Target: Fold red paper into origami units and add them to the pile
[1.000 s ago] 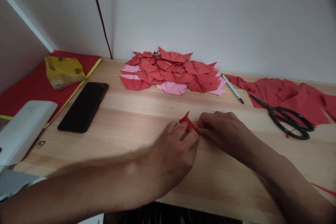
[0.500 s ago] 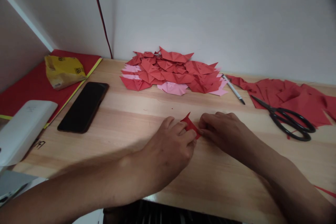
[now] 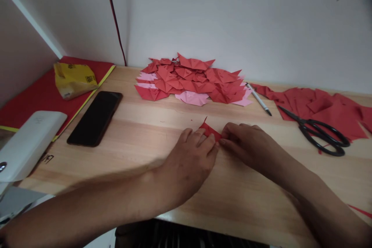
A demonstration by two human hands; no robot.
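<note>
A small piece of red folded paper [image 3: 211, 131] is on the wooden desk between my hands, one thin point sticking up at its far end. My left hand [image 3: 193, 162] lies over the paper's near side, fingers bent and holding it down. At the paper's right corner, my right hand [image 3: 247, 141] is closed with thumb and forefinger pinching the edge. My left fingers cover the near part of the paper. Behind my hands, against the wall, several red and pink folded paper pieces [image 3: 188, 79] are heaped in overlapping rows.
Black-handled scissors [image 3: 322, 130] lie partly on cut red paper sheets [image 3: 325, 104] at right, near a white pen [image 3: 258, 100]. To the left are a black phone [image 3: 95, 119], a white power bank [image 3: 37, 139] and a yellow packet [image 3: 74, 79] on a red folder [image 3: 26, 89].
The paper has turned slightly between my hands, and its raised point has shifted up and left. My left fingers have moved a little over it; my right hand keeps its pinch.
</note>
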